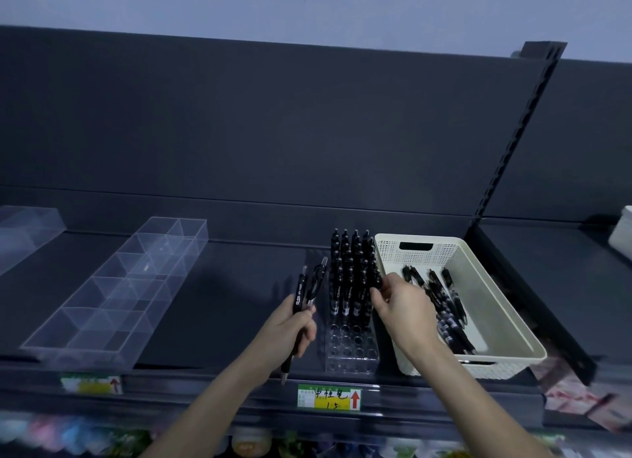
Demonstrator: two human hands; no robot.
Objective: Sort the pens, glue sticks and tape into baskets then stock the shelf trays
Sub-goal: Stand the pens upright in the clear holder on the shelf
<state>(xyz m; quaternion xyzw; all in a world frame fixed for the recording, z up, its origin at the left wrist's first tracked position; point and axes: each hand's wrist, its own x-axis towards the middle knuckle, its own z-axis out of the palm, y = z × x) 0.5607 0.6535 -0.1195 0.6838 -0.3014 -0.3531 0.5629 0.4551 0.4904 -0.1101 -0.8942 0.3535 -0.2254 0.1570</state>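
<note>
I took the clear pen rack [352, 341] as my mark, at the front of the shelf [239, 303]; its back rows were packed with standing pens [350, 262], its front rows of holes showed through the plastic. Just left of the rack my left hand [290, 326] gripped two pens [301, 295] in a curled fist. They were black, tips down, clicker ends up and fanned slightly apart. At the rack's right edge my right hand [405, 307] had thumb and fingertips pinched on the top of an edge pen [375, 277] in the outer column; how deep it sat I could not tell. Just right of the rack stood the cream basket [417, 252], with loose pens [448, 307] lying along its floor; my right wrist crossed its near-left corner. Well left of the rack lay a clear divided tray [116, 286], angled away; below the rack, on the shelf lip, sat a green-and-yellow price label [330, 396] with a red arrow.
</note>
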